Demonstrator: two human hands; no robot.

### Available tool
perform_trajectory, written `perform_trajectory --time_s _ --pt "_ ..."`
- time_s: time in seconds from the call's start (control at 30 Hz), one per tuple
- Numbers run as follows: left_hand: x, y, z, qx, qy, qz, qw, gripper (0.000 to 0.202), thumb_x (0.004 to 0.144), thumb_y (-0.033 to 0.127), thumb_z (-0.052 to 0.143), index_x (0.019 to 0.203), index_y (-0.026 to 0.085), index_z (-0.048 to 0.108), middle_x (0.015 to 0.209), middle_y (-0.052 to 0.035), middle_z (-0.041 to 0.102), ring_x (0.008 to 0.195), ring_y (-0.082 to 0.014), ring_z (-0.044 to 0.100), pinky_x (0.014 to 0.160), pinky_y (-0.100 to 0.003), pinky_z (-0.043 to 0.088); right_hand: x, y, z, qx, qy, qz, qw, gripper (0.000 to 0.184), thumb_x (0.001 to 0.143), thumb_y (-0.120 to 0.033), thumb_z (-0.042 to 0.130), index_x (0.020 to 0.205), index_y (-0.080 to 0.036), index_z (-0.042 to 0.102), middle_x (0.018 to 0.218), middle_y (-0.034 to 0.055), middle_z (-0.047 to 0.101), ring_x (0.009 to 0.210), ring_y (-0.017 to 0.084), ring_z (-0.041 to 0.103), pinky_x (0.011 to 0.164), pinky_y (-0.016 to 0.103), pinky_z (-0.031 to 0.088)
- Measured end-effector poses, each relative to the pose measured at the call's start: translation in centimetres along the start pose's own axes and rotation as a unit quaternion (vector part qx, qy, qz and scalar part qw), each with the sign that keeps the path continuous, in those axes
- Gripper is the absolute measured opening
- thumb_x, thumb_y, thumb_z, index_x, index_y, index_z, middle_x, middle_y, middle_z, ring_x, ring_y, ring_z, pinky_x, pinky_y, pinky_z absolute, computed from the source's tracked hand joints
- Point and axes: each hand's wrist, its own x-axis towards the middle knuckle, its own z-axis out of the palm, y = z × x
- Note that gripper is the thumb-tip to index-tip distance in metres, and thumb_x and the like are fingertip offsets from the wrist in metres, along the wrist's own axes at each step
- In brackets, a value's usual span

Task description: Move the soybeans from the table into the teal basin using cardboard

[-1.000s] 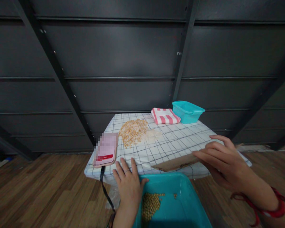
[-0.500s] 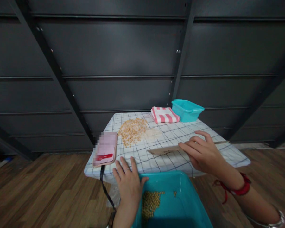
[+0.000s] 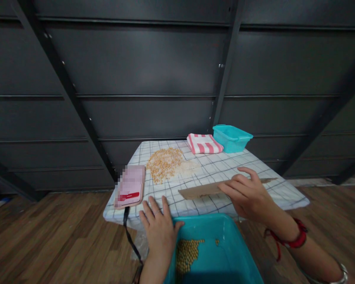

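Observation:
My right hand [image 3: 250,194] grips a long strip of brown cardboard [image 3: 197,191] from above, over the near right part of the checked tablecloth [image 3: 215,169]. My left hand [image 3: 159,230] lies palm down with fingers spread, its fingertips on the cloth's near edge and its thumb by the corner of a teal plastic tub [image 3: 204,219]. Round yellowish beans [image 3: 187,252] sit at the left side of that tub. Farther back on the table spreads a pile of yellow beans [image 3: 164,163] mixed with small whitish grains [image 3: 189,165].
A pink-cased phone [image 3: 133,181] with a black strap [image 3: 128,232] lies at the table's left edge. At the back are a folded pink-and-white striped towel [image 3: 205,144] and a small turquoise basket [image 3: 232,138]. A dark panelled wall [image 3: 148,63] stands behind the table.
My right hand has shifted slightly left with the cardboard strip, which has turned to show more of its broad face. My left hand stays at the tub's corner.

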Motion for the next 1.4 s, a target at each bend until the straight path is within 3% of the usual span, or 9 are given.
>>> perform_trajectory --time_s 0.23,0.37,0.73,0.83,1.07,1.2,1.4 --pt "-0.2 -0.3 0.2 0.02 0.004 0.022 1.0 0.082 0.065 0.051 0.065 0.13 0.008 0.04 0.132 -0.0313 0.042 0.125 -0.0478 0.032 0.097 -0.063 0.027 0.7 1.1 3.8 -0.04 0.03 0.006 0.999 0.028 0.071 -0.004 0.04 0.089 -0.015 0.059 0.066 0.0021 0.058 0.069 0.017 0.042 0.088 0.04 0.03" --pt "0.2 0.2 -0.5 0.04 0.006 0.0 0.999 0.079 0.059 0.049 0.071 0.124 0.008 0.049 0.128 -0.0293 0.047 0.12 -0.0474 0.038 0.096 -0.059 0.031 1.1 2.2 5.1 -0.05 0.032 0.01 0.998 0.027 0.072 -0.006 0.042 0.09 -0.015 0.06 0.066 0.0023 0.058 0.071 0.018 0.042 0.085 0.039 0.031" --pt "0.0 -0.4 0.1 0.013 0.014 0.015 1.0 0.077 0.062 0.048 0.068 0.125 0.008 0.048 0.129 -0.0289 0.047 0.121 -0.0459 0.039 0.095 -0.061 0.031 2.0 5.8 2.7 -0.019 0.092 0.034 0.995 0.024 0.077 -0.007 0.045 0.094 -0.017 0.059 0.068 0.0016 0.061 0.073 0.018 0.047 0.082 0.038 0.036" --pt "0.0 -0.5 -0.1 0.024 0.023 0.019 0.999 0.076 0.062 0.046 0.069 0.124 0.007 0.049 0.128 -0.0306 0.047 0.119 -0.0468 0.04 0.095 -0.06 0.032 2.6 4.8 2.5 -0.004 0.081 0.009 0.997 0.024 0.077 -0.006 0.044 0.092 -0.017 0.059 0.068 0.0014 0.061 0.071 0.017 0.046 0.082 0.037 0.036" --pt "-0.2 -1.0 -0.4 0.008 0.025 0.011 1.0 0.078 0.061 0.047 0.07 0.126 0.01 0.048 0.13 -0.0281 0.047 0.121 -0.045 0.039 0.096 -0.059 0.032 2.9 -0.1 2.2 0.045 0.064 -0.012 0.997 0.03 0.071 -0.001 0.039 0.091 -0.012 0.059 0.068 0.0035 0.059 0.071 0.017 0.044 0.086 0.042 0.033" --pt "-0.3 -1.1 -0.7 -0.025 0.021 -0.027 0.999 0.084 0.057 0.046 0.073 0.128 0.01 0.045 0.132 -0.027 0.045 0.124 -0.0431 0.036 0.097 -0.058 0.032 4.0 -0.6 2.8 0.033 0.089 0.004 0.995 0.029 0.072 -0.002 0.041 0.093 -0.012 0.059 0.07 0.0038 0.06 0.072 0.018 0.043 0.087 0.042 0.031" --pt "0.0 -1.3 -0.5 -0.059 0.012 -0.045 0.997 0.092 0.056 0.057 0.069 0.129 0.008 0.042 0.138 -0.0278 0.037 0.128 -0.0424 0.03 0.1 -0.06 0.028 7.5 -0.6 5.8 0.013 0.089 -0.013 0.996 0.031 0.07 -0.004 0.044 0.096 -0.014 0.06 0.069 0.0028 0.058 0.073 0.018 0.04 0.083 0.038 0.03"
